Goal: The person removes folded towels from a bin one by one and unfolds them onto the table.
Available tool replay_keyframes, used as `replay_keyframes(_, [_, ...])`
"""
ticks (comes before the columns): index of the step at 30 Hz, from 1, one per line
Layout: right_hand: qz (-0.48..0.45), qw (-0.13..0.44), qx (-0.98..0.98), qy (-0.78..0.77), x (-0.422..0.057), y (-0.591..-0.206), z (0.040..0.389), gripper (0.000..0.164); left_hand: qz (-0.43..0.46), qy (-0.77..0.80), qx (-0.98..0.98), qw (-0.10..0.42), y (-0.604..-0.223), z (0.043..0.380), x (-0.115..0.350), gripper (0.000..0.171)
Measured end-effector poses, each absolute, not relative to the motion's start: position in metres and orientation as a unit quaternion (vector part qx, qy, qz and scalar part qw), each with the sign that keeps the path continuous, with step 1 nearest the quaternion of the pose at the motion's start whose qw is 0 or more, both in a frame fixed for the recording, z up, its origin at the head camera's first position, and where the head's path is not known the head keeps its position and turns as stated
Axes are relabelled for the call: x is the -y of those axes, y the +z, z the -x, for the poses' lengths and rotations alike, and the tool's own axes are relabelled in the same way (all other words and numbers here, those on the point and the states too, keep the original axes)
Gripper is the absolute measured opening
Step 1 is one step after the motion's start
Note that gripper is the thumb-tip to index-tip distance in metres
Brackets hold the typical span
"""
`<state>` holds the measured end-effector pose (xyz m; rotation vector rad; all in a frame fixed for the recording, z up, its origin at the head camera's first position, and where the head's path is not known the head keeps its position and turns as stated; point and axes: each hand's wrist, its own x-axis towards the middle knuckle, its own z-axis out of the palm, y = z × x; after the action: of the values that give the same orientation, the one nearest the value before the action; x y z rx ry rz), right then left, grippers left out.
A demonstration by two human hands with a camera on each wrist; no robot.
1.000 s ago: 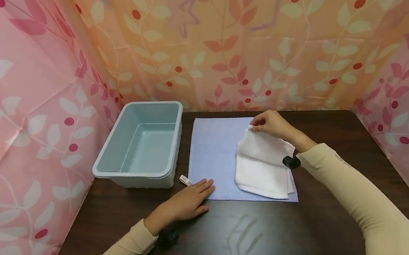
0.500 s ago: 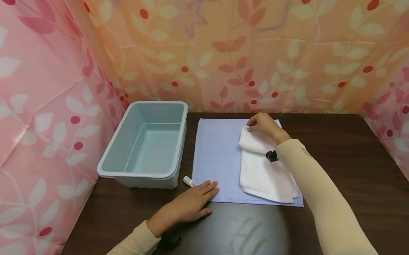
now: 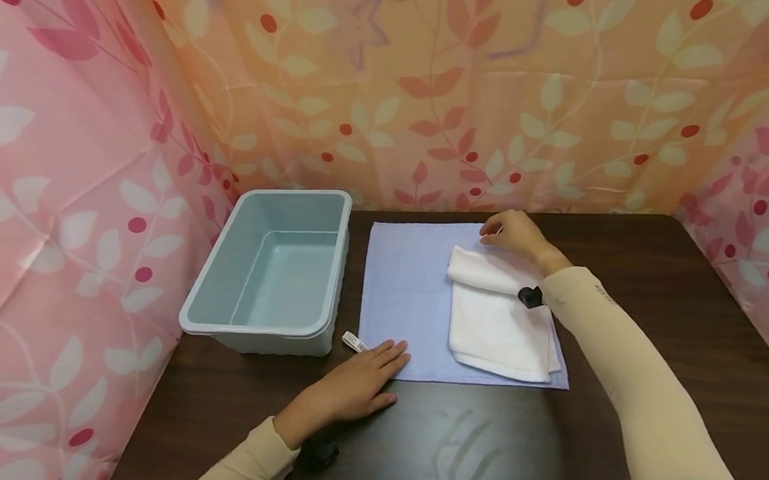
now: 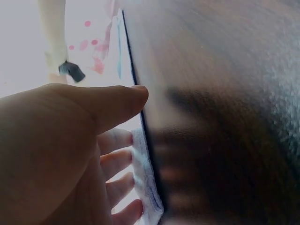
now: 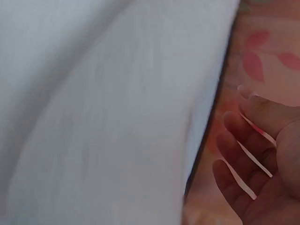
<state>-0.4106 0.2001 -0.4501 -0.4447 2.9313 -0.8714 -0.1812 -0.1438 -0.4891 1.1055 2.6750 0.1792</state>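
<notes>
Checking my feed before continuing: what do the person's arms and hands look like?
The left hand and right hand are ungloved. The left sleeve and right sleeve are cream and reach the wrist. Small dark lettering, too small to read, marks the right sleeve near the wrist. A black device sits at the right wrist and a dark device at the left.

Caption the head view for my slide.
Left hand rests on a lavender cloth; right hand hovers by a folded white cloth.

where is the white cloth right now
In the head view, the white cloth lies on the right side of the lavender cloth, with the right hand near its far edge and the blue-grey bin off to the left.
</notes>
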Motion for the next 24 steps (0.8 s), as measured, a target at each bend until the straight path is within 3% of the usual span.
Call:
replay_keyframes(5, [0.109, 0.026, -0.948, -0.299, -0.254, -0.447, 0.398, 0.027, -0.379, 0.071, -0.915, 0.121, -0.489, 0.181, 0.143, 0.066])
replay_keyframes(10, [0.069, 0.069, -0.944, -0.315, -0.288, -0.46, 0.38, 0.034, -0.386, 0.079, -0.912, 0.111, -0.489, 0.18, 0.143, 0.065])
replay_keyframes(17, [0.049, 0.135, -0.92, -0.365, -0.293, -0.471, 0.369, 0.053, -0.383, 0.073, -0.914, 0.112, -0.487, 0.18, 0.143, 0.065])
replay_keyframes(24, [0.053, 0.127, -0.895, -0.424, -0.288, -0.465, 0.37, 0.047, -0.383, 0.071, -0.914, 0.116, -0.487, 0.179, 0.139, 0.065])
